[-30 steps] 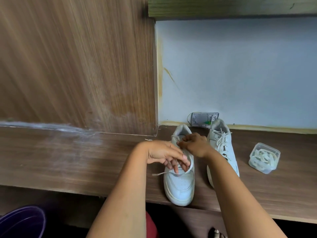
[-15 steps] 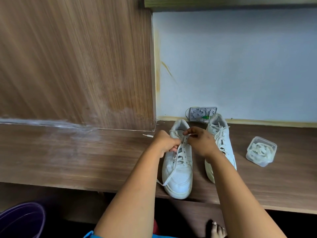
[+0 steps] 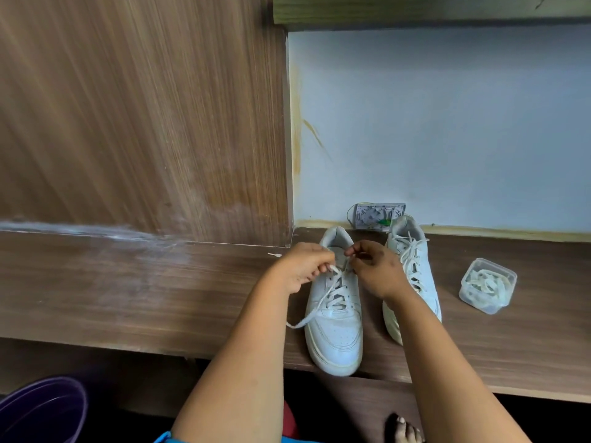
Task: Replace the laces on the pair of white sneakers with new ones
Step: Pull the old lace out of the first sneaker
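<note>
White shoes sat side by side on a brown wood shelf (image 3: pixel 160 292), toes pointing at the person; the left shoe (image 3: pixel 335 324) was the one being worked on, and the right shoe (image 3: pixel 415 270) stood just beside it, a bit nearer the wall (image 3: pixel 447 123); the right shoe was laced up, with its lace ends lying loose on top. The left hand (image 3: pixel 303 266) was curled up over the top of the left shoe, and its fingers gripped a lace (image 3: pixel 319 305); one end of that lace ran down across the shoe and hung off its left side onto the shelf. The right hand (image 3: pixel 377 270) was over the same shoe, fingers bent, with finger and thumb pinched together close to the shoe's top; I could not tell for sure if it had hold of the lace. A clear tub (image 3: pixel 487 284) sat on the shelf, well apart to the right of the shoes; pale laces lay curled up inside it. A small grey box (image 3: pixel 374 215) leaned on the wall behind the shoes. A purple bucket (image 3: pixel 41 407) showed in the low left corner; bare toes (image 3: pixel 404 428) showed at the bottom.
</note>
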{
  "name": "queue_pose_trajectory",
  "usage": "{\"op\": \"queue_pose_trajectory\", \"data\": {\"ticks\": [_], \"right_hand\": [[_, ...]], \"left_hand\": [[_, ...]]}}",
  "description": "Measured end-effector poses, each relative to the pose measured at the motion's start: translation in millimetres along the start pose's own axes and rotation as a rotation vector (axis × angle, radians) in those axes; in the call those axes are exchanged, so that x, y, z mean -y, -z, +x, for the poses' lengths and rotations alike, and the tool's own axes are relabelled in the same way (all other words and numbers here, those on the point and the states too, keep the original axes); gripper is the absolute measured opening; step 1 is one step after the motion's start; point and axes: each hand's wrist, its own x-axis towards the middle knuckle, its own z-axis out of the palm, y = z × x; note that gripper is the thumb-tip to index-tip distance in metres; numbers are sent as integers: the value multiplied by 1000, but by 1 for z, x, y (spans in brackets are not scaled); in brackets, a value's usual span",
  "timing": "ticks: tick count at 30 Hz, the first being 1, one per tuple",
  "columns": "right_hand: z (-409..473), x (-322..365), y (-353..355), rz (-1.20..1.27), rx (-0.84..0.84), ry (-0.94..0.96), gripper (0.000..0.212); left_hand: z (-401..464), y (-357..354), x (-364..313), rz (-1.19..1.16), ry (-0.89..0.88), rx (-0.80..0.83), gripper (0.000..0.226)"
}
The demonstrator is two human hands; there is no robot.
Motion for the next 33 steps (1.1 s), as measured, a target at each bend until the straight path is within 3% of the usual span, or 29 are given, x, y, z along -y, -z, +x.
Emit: {"op": "queue_pose_trajectory", "data": {"ticks": [3, 6, 9, 11, 15, 17, 19, 20, 22, 25, 29, 30, 31, 33], "right_hand": [[0, 0, -1, -3, -10, -9, 17], [0, -1, -1, 7, -22, -9, 19], [-1, -2, -2, 8, -38, 6, 20], [-1, -4, -3, 17, -43, 17, 20], [-3, -7, -4, 83, -37, -2, 19], [-2, -8, -3, 98, -37, -8, 17], [-2, -8, -3, 98, -35, -10, 16], [-1, -8, -3, 96, -34, -10, 16], [-1, -9, -4, 96, -38, -11, 16], [-1, -9, -5, 87, -39, -3, 16], [-1, -11, -4, 85, -32, 14, 16], [-1, -11, -3, 86, -33, 17, 16], [-1, -11, -3, 89, -37, 19, 16], [-2, -11, -4, 103, -44, 14, 16]], "left_hand": [[-4, 12, -7, -214, 14, 66, 26], [1, 10, 3, 168, 64, -76, 37], [4, 1, 14, 242, 54, 28, 25], [2, 6, 10, 62, -12, 82, 24], [-4, 33, -5, -607, -100, 147, 32], [-3, 35, -1, -399, -71, 26, 38], [-1, 27, 9, 107, 23, -92, 42], [1, 21, 13, 286, 62, -77, 41], [4, 11, 20, 372, 50, 49, 26], [0, 13, 16, 126, -43, 153, 20], [-13, 44, -4, -781, -222, 336, 25], [-17, 49, -6, -881, -285, 319, 25], [-17, 53, -6, -862, -289, 222, 27], [-18, 50, -3, -463, -172, -52, 25]]}}
